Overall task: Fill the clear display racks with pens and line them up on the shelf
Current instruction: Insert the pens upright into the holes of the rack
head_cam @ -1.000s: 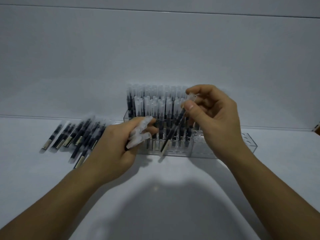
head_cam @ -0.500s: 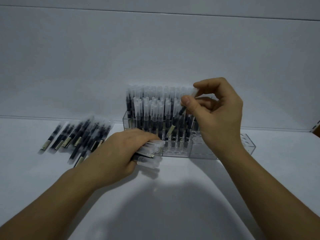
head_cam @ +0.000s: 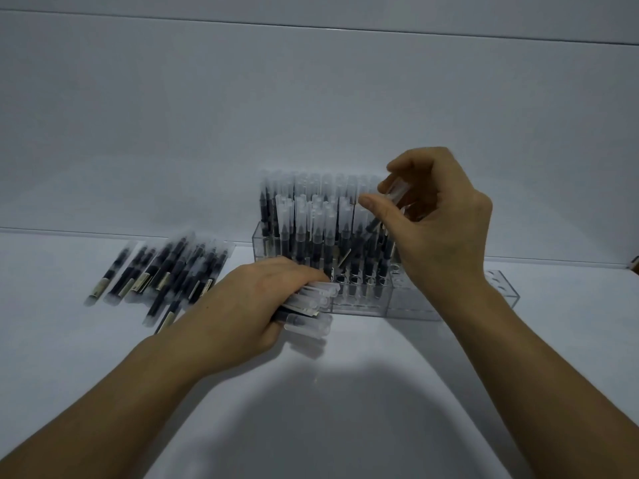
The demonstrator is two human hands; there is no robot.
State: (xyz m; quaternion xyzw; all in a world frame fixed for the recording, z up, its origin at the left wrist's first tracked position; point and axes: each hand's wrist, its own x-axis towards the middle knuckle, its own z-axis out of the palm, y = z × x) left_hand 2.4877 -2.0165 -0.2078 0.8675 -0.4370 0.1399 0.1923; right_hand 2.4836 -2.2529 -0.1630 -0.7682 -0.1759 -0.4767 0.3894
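While left grip [head_cam: 256, 305] clasps a pen bundle [head_cam: 311, 300] (caps pointing right), right grip [head_cam: 439, 229] pinches one pen [head_cam: 395, 191] over the rack [head_cam: 498, 299].

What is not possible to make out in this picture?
Head view only.
Rack behind the right hand: holes there full or empty, hidden.
Pens in the left hand: the hand covers most, count unknown.
Labels on the loose pens: blurred.
Brown thing at the right edge: cut off.
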